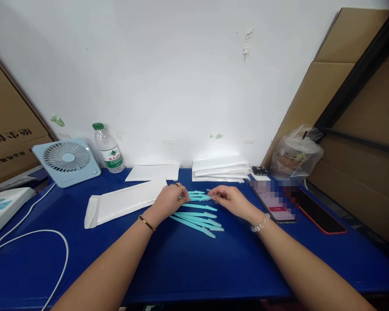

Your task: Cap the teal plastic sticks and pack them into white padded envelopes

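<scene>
Several slim turquoise eyebrow razors (197,219) with pale, clear-looking tips lie fanned out on the blue table. At the far side of the fan my left hand (171,199) is closed, thumb and fingers pinching the handle end of a razor (197,197). My right hand (228,199) has its fingertips pinched at the tip end of the same group; the exact grip there is small and partly hidden. Left of the razors, a white padded envelope (123,202) lies with its flap end toward the left, partly behind my left hand.
More white padded envelopes (218,169) are stacked against the wall, with another envelope (154,172) beside them. A fan (67,162), a water bottle (109,149) and a power strip (6,207) stand left. Two phones (275,203) and a bagged cup (296,153) are right.
</scene>
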`<state>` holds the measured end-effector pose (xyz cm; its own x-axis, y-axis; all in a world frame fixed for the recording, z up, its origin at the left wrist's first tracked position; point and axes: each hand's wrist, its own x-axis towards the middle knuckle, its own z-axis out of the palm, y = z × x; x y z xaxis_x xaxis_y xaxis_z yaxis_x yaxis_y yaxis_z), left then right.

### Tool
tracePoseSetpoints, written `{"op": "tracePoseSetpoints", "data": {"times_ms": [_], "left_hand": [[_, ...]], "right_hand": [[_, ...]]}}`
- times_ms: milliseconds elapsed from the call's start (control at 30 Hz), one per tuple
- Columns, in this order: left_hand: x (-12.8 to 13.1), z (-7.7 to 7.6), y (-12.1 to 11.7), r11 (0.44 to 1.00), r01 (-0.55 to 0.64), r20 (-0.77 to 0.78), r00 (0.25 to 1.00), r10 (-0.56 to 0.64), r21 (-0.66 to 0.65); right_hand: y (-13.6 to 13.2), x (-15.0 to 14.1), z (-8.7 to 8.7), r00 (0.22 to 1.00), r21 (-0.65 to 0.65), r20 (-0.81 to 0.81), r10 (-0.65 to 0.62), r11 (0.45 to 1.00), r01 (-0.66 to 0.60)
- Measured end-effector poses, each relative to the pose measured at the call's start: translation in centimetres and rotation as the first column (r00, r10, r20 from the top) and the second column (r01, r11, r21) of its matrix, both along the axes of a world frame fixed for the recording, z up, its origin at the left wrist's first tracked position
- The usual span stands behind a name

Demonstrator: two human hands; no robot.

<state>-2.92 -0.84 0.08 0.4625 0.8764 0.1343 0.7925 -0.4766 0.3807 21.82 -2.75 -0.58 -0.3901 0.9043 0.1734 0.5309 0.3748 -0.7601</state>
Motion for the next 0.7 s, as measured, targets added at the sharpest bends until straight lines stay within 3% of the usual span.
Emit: {"op": "tracePoseSetpoints", "data": {"times_ms": [200,300,400,533,700], "left_hand": [[0.6,0.2,-0.9,0.991,0.063,0.044,0.997,-0.058,-0.121],[0.5,0.3,-1.1,0.978,0.08,0.049,0.996,-0.072,-0.192],[0.3,-0.1,-0.8,0.99,0.066,0.034,0.998,-0.062,-0.123],[0.2,-0.6,-0.4,0.995,0.076,-0.04,0.996,-0.079,-0.071],[0.4,-0.8,-0.4,0.991,0.082,-0.082,0.992,-0.091,-0.101]], "right_hand": [[-0.5,-0.3,0.4,0.995,-0.063,0.004,0.099,0.993,-0.098],[0.1,1.3,1.0,0.997,0.019,0.072,0.04,0.999,-0.042],[1.2,3.3,1.1,0.978,0.18,0.183,-0.099,0.981,0.066],[2.3,4.8,0.1,0.928,0.157,0.372,-0.024,0.987,-0.037],[2.5,4.3,-0.8,0.878,0.18,0.477,-0.022,0.981,-0.073]]}}
